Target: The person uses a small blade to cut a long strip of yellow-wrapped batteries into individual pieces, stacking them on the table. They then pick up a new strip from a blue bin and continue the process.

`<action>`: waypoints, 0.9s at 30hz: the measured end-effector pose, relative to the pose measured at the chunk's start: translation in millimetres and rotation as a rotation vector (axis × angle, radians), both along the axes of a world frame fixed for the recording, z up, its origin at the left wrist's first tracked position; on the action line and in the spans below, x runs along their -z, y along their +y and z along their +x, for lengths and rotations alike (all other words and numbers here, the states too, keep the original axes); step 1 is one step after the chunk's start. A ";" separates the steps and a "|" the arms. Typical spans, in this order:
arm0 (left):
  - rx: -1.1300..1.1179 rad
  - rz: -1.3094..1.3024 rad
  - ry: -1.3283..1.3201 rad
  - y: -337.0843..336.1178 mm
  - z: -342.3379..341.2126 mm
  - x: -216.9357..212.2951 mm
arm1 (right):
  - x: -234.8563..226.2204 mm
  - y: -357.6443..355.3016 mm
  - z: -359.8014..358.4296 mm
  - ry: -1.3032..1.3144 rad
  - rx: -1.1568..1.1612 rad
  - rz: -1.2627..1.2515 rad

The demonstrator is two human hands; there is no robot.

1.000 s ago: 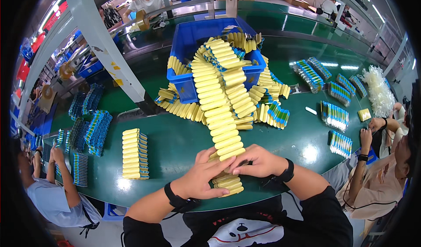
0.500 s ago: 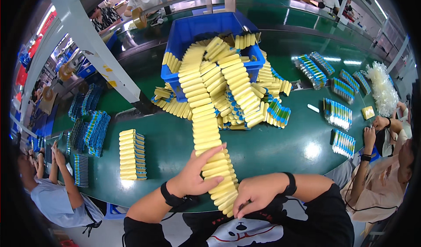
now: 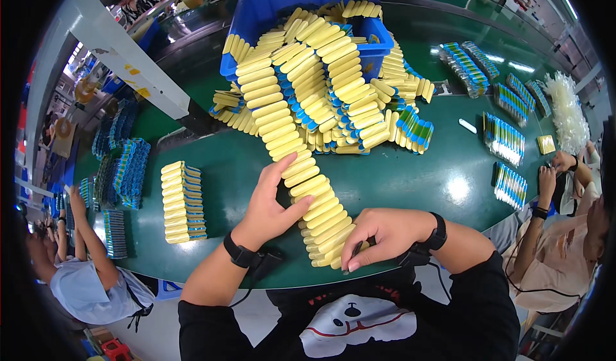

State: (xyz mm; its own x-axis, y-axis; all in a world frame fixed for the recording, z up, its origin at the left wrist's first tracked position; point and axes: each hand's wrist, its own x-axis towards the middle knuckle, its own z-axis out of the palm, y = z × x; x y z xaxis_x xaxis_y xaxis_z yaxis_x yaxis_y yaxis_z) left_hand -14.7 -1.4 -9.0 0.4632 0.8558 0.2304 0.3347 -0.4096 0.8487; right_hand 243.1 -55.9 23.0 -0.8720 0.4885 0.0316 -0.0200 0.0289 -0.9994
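Note:
A long chain of yellow, sausage-shaped packets (image 3: 277, 125) runs out of the blue bin (image 3: 375, 52) and down the table toward me, doubling up at its near end. My left hand (image 3: 264, 208) lies along the chain's left edge, thumb and fingers spread apart, fingertips touching the packets. By the near end, my right hand (image 3: 393, 233) is closed on a small dark tool (image 3: 358, 249) with a metal tip; most of it is hidden, so its kind is unclear. More yellow packet chains (image 3: 359, 111), some showing blue and green sides, heap over the bin's front.
Left of my hands stands a folded stack of yellow packets (image 3: 181, 201). Blue packet bundles (image 3: 131, 172) lie farther left, near a grey metal post (image 3: 138, 66). At right are bagged blue-and-white bundles (image 3: 504, 140), a white stick (image 3: 467, 125) and clear plastic bags (image 3: 568, 114). Co-workers sit on both sides.
The view has shifted, so the bin sits higher in the picture. My left hand has drawn back from across the chain to its left edge, thumb and fingers wider apart. The dark tool shows more.

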 end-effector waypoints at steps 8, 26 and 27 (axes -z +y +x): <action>0.082 0.065 0.338 12.8 -0.2 -3.7 | 16.8 0.1 -10.1 -0.271 -0.257 -0.173; 0.130 0.042 0.352 17.1 -9.3 -7.6 | 39.2 41.3 -21.3 -0.128 0.664 0.430; 0.128 0.038 0.353 17.0 -9.0 -7.7 | 39.0 41.9 -23.9 -0.131 0.662 0.432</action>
